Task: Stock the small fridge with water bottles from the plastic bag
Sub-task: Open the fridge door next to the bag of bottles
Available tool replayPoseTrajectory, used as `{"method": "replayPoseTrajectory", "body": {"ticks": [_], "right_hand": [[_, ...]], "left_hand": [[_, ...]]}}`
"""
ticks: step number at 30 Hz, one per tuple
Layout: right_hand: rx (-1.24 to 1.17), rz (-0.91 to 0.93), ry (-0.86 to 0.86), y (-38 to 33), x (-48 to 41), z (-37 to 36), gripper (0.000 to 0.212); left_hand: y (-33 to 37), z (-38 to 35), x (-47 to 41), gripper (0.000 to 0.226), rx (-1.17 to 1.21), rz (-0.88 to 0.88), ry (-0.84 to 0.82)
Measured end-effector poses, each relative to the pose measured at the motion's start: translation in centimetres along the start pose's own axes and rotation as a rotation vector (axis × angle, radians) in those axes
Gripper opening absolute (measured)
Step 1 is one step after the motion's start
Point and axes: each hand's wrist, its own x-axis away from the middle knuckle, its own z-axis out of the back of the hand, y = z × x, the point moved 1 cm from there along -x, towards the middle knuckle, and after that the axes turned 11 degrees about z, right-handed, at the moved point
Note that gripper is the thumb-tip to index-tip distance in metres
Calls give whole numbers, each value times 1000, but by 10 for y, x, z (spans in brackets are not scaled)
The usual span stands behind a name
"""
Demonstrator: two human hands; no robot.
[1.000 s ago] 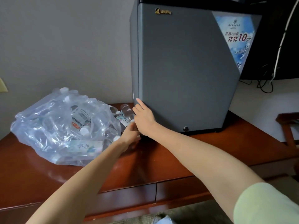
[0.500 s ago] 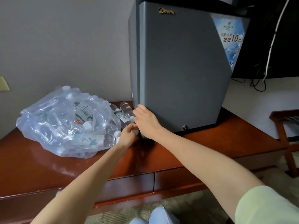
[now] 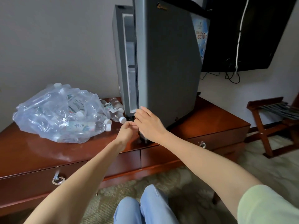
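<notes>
While both arms are reaching forward over the cabinet:
Left hand [image 3: 125,131]: fingers curling loosely, holding nothing, hovering beside the door's bottom corner.
Right hand [image 3: 149,123]: fingers lying flat against the fridge door [image 3: 168,62] at its lower edge, gripping nothing.
Cabinet [image 3: 40,152]: carrying bag and fridge.
Plastic bag [image 3: 53,113]: lying left of the fridge, water bottles [image 3: 87,126] spilling from its mouth.
Small fridge [image 3: 119,54]: door standing ajar, showing a narrow strip of interior.
</notes>
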Motion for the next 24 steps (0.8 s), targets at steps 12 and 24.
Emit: {"method": "replayPoseTrajectory", "body": {"ticks": [12, 24], "right_hand": [[-21, -420, 54, -3, 108, 49, 58], [9, -537, 20, 32, 223, 68, 55]], "left_hand": [[-7, -56, 38, 49, -275, 67, -355], [-15, -144, 66, 38, -412, -109, -473]]}}
